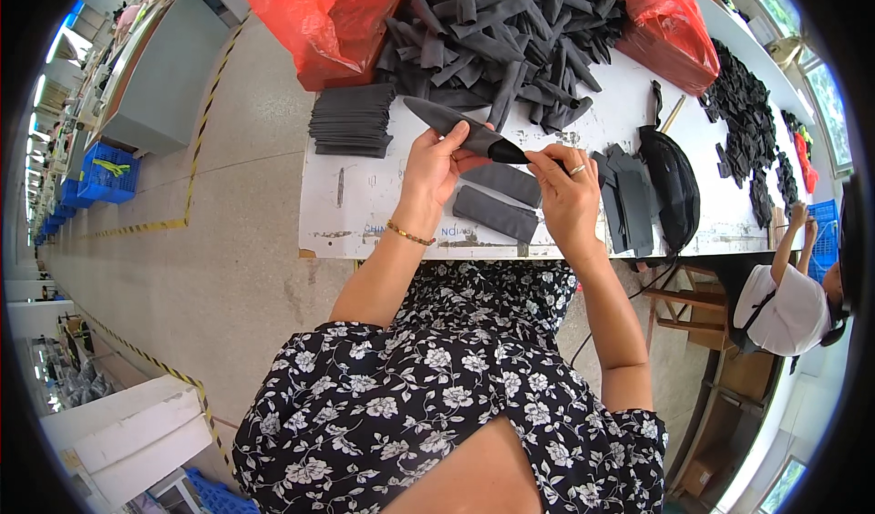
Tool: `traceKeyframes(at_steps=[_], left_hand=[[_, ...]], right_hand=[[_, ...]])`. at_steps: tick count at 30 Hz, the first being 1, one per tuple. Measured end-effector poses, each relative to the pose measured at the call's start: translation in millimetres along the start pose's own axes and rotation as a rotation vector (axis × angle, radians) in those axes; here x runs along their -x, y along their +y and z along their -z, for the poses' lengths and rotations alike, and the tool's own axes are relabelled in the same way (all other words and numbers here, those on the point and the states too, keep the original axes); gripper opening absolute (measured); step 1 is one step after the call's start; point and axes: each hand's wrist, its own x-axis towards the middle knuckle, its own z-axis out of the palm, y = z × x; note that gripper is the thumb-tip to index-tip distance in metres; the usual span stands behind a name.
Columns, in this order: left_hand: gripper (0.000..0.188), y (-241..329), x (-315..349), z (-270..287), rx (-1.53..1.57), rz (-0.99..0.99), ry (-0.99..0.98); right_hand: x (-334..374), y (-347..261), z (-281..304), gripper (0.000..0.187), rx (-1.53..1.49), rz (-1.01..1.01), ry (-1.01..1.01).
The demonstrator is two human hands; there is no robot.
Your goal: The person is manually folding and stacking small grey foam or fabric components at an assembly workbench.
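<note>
A dark grey cloth tube [456, 124], pointed at its far left end, is held up between my hands over the near part of the table. My left hand [437, 160] grips it from below, with the thumb on top. At its right end a black, smooth-looking tip [508, 152] shows, and the fingers of my right hand [567, 190] pinch there. Whether that tip is a lining or a separate piece I cannot tell. Below the hands, two flat grey cloth strips [497, 213] lie side by side. A neat stack of grey folded pieces [351, 120] sits to the left.
A large heap of grey cloth tubes [492, 31] covers the back of the white table [319, 227]. Red plastic bags [319, 22] flank it. On the right lie flat grey strips [627, 200] and a black pouch [672, 186]. Another person [788, 300] works farther right.
</note>
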Motion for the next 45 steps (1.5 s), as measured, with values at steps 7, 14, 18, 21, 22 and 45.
traceKeyframes(at_steps=[7,14,18,21,22,45], left_hand=[[0.019,-7,21,-29,-0.086,-0.253,0.059],[0.017,12,13,-18,-0.088,-0.211,0.012],[0.019,12,11,-16,-0.103,-0.157,-0.013],[0.017,13,11,-17,-0.057,-0.120,-0.015],[0.017,12,12,-18,-0.055,-0.120,-0.016],[0.025,-29,28,-42,0.203,-0.160,-0.262]], right_hand=[[-6,-13,-7,0.026,0.103,0.033,0.125],[-7,-9,0,0.019,-0.091,-0.139,0.056],[-9,-11,3,0.021,-0.043,-0.091,0.058],[-9,-9,4,0.024,0.101,0.050,0.068],[-9,-10,5,0.025,0.149,0.101,0.083],[-6,-38,-10,0.038,-0.259,-0.015,-0.106]])
